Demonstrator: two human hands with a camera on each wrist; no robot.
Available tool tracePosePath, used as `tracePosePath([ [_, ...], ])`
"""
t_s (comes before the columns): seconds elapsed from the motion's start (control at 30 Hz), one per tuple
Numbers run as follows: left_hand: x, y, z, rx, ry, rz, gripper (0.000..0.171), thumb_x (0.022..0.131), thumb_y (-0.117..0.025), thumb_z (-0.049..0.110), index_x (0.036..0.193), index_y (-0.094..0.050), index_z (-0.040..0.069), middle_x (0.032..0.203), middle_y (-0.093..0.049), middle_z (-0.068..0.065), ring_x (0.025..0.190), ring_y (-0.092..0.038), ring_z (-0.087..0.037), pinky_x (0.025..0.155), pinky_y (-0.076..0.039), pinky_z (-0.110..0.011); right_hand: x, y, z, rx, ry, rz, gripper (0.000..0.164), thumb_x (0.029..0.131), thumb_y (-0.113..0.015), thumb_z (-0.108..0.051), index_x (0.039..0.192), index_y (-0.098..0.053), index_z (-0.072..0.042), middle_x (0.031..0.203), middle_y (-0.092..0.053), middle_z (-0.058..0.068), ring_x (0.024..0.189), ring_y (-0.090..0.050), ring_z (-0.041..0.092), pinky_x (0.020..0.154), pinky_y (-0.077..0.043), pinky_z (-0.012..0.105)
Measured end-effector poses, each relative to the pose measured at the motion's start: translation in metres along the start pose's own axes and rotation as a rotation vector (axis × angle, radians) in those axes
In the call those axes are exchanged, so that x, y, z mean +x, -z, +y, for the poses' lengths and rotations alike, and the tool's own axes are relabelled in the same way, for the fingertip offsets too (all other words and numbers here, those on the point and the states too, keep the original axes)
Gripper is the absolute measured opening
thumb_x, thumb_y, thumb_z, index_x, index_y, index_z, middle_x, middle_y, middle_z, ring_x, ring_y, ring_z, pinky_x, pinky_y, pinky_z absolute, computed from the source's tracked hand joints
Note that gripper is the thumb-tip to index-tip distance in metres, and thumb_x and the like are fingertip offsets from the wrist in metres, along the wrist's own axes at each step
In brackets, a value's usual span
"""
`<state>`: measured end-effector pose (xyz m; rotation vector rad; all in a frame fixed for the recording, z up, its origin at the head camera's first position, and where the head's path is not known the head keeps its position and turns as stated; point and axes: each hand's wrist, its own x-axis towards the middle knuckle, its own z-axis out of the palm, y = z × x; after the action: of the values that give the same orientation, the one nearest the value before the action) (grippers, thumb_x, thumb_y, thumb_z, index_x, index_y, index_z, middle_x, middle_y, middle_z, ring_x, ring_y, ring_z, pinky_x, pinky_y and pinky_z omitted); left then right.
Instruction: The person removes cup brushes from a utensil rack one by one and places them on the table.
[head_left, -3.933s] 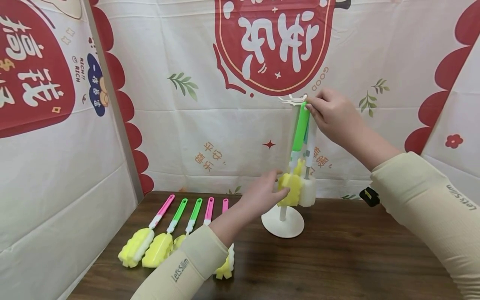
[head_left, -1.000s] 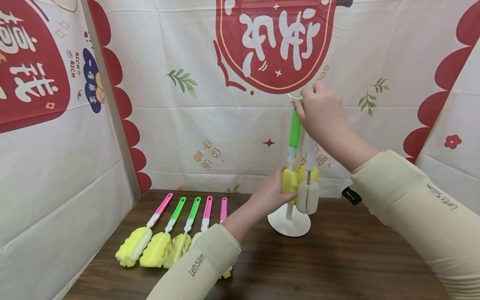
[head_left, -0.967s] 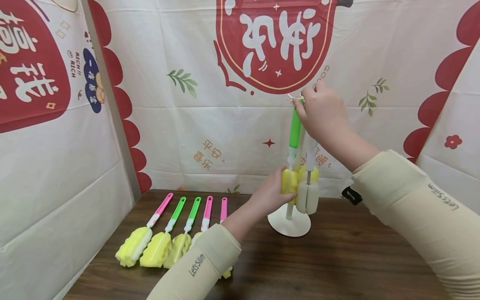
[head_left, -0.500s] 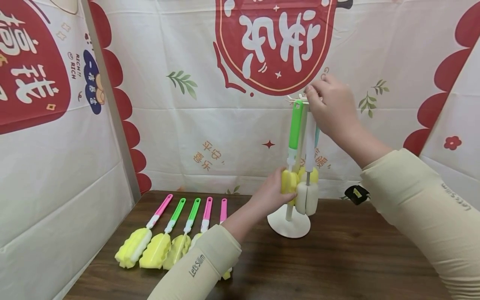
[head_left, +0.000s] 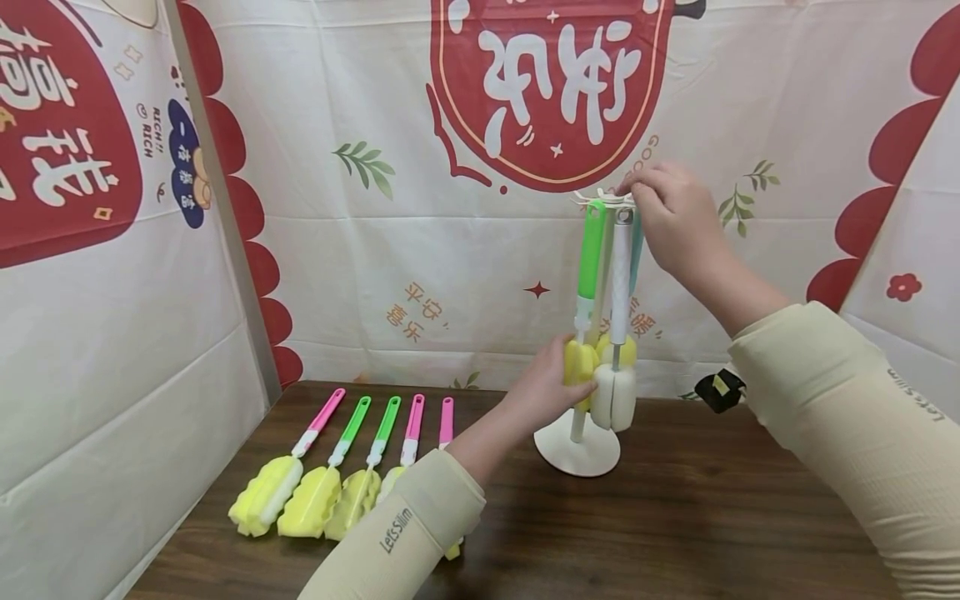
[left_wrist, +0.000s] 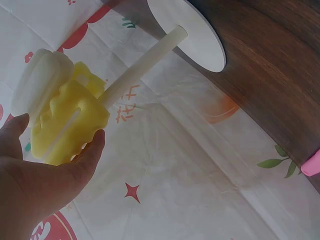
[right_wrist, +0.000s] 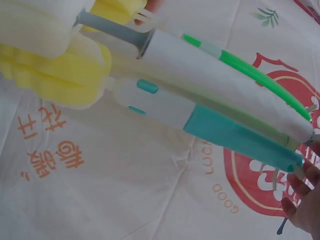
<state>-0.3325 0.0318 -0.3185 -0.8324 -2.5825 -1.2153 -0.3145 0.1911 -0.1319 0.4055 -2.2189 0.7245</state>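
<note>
Near the far edge of the counter [head_left: 690,508], the white stand [head_left: 577,461] carries the green-handled brush [head_left: 591,258], whose loop sits at the stand's top. A second ago our right grip [head_left: 678,217] covered that loop; it has since moved to the right and left the loop bare, with the handle nearly upright, so we judge that the brush is probably caught on its hook. Our left grip [head_left: 546,383] grasps the yellow sponge head [head_left: 581,367] between thumb and fingers, well below the loop. Our right grip is just beside the stand's top, near the white-handled brush [head_left: 621,283] and the teal-handled brush [right_wrist: 235,137]; we cannot tell whether it holds anything. Toward the counter's left edge lies a row of brushes [head_left: 386,429], apart from both grips
</note>
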Motion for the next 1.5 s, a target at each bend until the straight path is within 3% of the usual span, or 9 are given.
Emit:
tracePosePath([
  [0.13, 0.0, -0.003, 0.0, -0.016, 0.008, 0.001, 0.069, 0.091, -0.07, 0.03, 0.147, -0.035, 0.009, 0.12, -0.053, -0.006, 0.093, -0.052, -0.013, 0.08, -0.046, -0.027, -0.002, -0.001, 0.005, 0.004, 0.016, -0.024, 0.044, 0.1, -0.034, -0.026, 0.116, -0.067, -0.002, 0.123, -0.057, 0.012, 0.114, -0.045, 0.029, 0.095, -0.043, 0.052],
  [0.4, 0.0, -0.004, 0.002, -0.082, 0.046, 0.0, 0.062, 0.093, -0.068, 0.027, 0.144, -0.037, 0.009, 0.112, -0.052, -0.003, 0.091, -0.053, -0.013, 0.074, -0.049, -0.025, -0.005, -0.007, 0.013, -0.161, 0.113, -0.008, 0.037, 0.098, -0.044, -0.027, 0.119, -0.068, -0.008, 0.124, -0.062, 0.014, 0.115, -0.046, 0.034, 0.101, -0.031, 0.058],
  [0.63, -0.003, -0.003, 0.004, -0.013, 0.036, 0.021, 0.056, 0.094, -0.066, 0.028, 0.14, -0.041, 0.01, 0.112, -0.051, -0.001, 0.09, -0.052, -0.012, 0.074, -0.048, -0.025, -0.006, -0.01, 0.016, -0.219, 0.185, 0.056, 0.034, 0.098, -0.048, -0.026, 0.117, -0.07, -0.009, 0.116, -0.067, 0.014, 0.105, -0.052, 0.033, 0.092, -0.034, 0.053],
  [0.8, -0.007, -0.001, 0.006, 0.034, -0.009, 0.019, 0.049, 0.095, -0.065, 0.023, 0.136, -0.043, 0.009, 0.11, -0.053, -0.001, 0.09, -0.052, -0.01, 0.074, -0.048, -0.024, -0.007, -0.01, 0.018, -0.214, 0.178, 0.078, 0.036, 0.098, -0.047, -0.027, 0.117, -0.071, -0.008, 0.113, -0.068, 0.014, 0.102, -0.053, 0.032, 0.09, -0.034, 0.052],
  [1.13, -0.013, 0.006, 0.006, -0.107, 0.045, 0.038, 0.041, 0.093, -0.066, 0.01, 0.13, -0.05, 0.01, 0.106, -0.056, 0.002, 0.087, -0.056, -0.01, 0.073, -0.052, -0.024, -0.009, -0.01, 0.017, -0.213, 0.156, 0.058, 0.038, 0.1, -0.046, -0.027, 0.121, -0.068, -0.005, 0.111, -0.067, 0.016, 0.095, -0.051, 0.031, 0.076, -0.045, 0.045],
  [1.5, -0.015, 0.008, 0.008, -0.076, 0.041, 0.104, 0.036, 0.089, -0.07, 0.008, 0.121, -0.055, 0.012, 0.1, -0.058, 0.003, 0.083, -0.057, -0.011, 0.068, -0.051, -0.022, -0.01, -0.011, 0.016, -0.233, 0.157, 0.058, 0.038, 0.1, -0.046, -0.027, 0.122, -0.068, -0.006, 0.113, -0.067, 0.016, 0.096, -0.051, 0.031, 0.077, -0.046, 0.045],
])
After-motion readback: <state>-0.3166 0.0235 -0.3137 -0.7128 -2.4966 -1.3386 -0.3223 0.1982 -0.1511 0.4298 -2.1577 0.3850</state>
